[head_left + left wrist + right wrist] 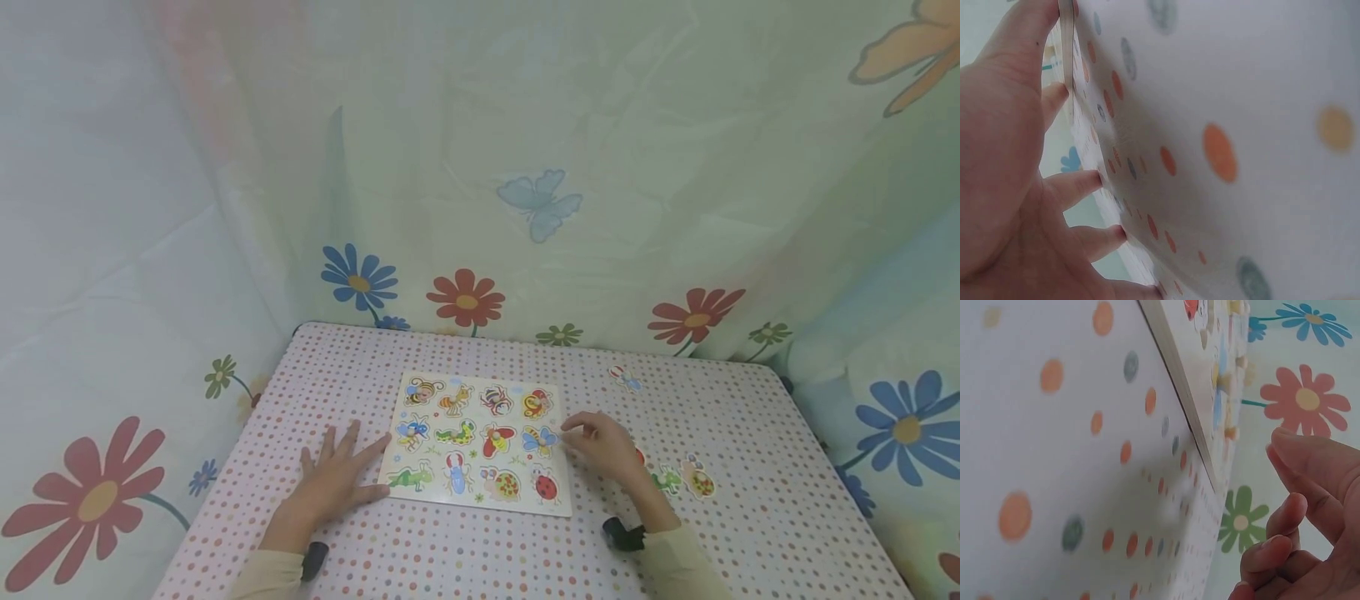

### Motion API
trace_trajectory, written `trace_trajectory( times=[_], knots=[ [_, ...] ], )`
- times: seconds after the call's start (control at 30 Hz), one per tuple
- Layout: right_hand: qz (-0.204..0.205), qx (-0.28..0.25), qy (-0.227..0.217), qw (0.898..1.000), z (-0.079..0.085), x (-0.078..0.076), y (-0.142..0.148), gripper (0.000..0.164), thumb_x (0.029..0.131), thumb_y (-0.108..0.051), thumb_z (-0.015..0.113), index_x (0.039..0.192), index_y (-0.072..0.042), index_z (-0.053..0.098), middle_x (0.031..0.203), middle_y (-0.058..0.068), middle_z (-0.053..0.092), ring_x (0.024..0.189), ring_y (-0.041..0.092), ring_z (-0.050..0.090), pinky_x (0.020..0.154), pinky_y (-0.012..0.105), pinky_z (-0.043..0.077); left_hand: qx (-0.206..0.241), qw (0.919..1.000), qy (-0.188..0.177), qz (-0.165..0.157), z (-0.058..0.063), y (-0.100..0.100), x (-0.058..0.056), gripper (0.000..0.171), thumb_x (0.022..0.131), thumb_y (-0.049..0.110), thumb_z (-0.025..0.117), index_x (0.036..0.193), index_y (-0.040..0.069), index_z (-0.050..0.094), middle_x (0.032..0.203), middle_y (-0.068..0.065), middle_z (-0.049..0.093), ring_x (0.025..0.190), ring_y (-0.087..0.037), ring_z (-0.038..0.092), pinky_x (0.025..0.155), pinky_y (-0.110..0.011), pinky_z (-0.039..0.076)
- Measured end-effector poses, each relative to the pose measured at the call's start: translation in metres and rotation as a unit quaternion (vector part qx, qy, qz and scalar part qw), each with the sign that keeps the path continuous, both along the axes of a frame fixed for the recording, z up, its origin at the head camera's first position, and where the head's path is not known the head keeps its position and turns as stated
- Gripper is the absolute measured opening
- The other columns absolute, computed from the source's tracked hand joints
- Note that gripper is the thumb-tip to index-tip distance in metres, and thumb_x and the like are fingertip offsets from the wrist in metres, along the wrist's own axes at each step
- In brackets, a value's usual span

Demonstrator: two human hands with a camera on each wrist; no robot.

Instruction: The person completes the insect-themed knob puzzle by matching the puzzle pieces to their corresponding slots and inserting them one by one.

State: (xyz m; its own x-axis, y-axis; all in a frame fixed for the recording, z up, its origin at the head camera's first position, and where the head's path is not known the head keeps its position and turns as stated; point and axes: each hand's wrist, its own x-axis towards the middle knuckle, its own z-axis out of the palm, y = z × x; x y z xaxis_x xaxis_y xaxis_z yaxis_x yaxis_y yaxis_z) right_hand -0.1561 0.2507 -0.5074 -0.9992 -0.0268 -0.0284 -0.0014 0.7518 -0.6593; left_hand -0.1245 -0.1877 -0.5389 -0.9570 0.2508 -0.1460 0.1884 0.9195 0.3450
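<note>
A wooden insect puzzle board (pixel 517 506) lies flat on the dotted table, knobbed pieces seated in its upper two rows. The bottom row shows a grasshopper, a beetle, a snail and a ladybug (pixel 547 487). My left hand (pixel 330 479) spreads its fingers at the board's left edge; the left wrist view has the thumb and index finger against that edge, other fingertips on the tablecloth. Beside the right edge, my right hand (pixel 603 446) hovers near the blue-winged bee piece (pixel 538 441). Its fingers are loosely bent, with nothing between them in the right wrist view.
Loose pieces lie right of the board: a red, white and blue one (pixel 626 379) farther back, a green one (pixel 666 479) and a snail (pixel 700 478) beside the right forearm. A red piece (pixel 640 456) is mostly hidden by that arm. Flowered curtains (pixel 450 208) surround the table.
</note>
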Motion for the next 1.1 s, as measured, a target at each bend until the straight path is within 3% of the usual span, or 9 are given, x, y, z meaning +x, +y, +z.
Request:
trace_trajectory(
  times=[0.57, 1.0, 1.1],
  knots=[
    [-0.020, -0.008, 0.061, 0.998, 0.006, 0.038, 0.066, 0.019, 0.095, -0.022, 0.071, 0.109, -0.009, 0.073, 0.079, 0.002, 0.049, 0.065, 0.016, 0.043, 0.049, 0.027, 0.038, -0.009, 1.0000, 0.002, 0.002, 0.001, 0.001, 0.000, 0.082, 0.083, 0.064, 0.068, 0.154, 0.035, 0.040, 0.163, -0.022, 0.015, 0.143, -0.058, 0.003, 0.101, -0.083, -0.001],
    [-0.083, 0.012, 0.000, 0.996, -0.006, 0.061, 0.105, 0.037, 0.096, -0.035, 0.070, 0.119, -0.006, 0.069, 0.081, 0.005, 0.051, 0.069, 0.018, 0.042, 0.057, 0.031, 0.036, 0.001, 1.0000, 0.006, 0.000, 0.003, 0.001, 0.002, 0.081, 0.083, 0.062, 0.069, 0.153, 0.034, 0.041, 0.163, -0.024, 0.016, 0.143, -0.059, 0.004, 0.100, -0.084, 0.000],
    [-0.101, 0.013, -0.021, 0.995, -0.008, 0.065, 0.111, 0.043, 0.096, -0.040, 0.069, 0.120, -0.005, 0.069, 0.091, 0.011, 0.057, 0.077, 0.023, 0.048, 0.061, 0.034, 0.041, 0.002, 1.0000, 0.003, 0.002, 0.003, 0.002, 0.001, 0.081, 0.083, 0.062, 0.069, 0.153, 0.034, 0.041, 0.163, -0.023, 0.016, 0.143, -0.059, 0.003, 0.100, -0.084, 0.000]
  ],
)
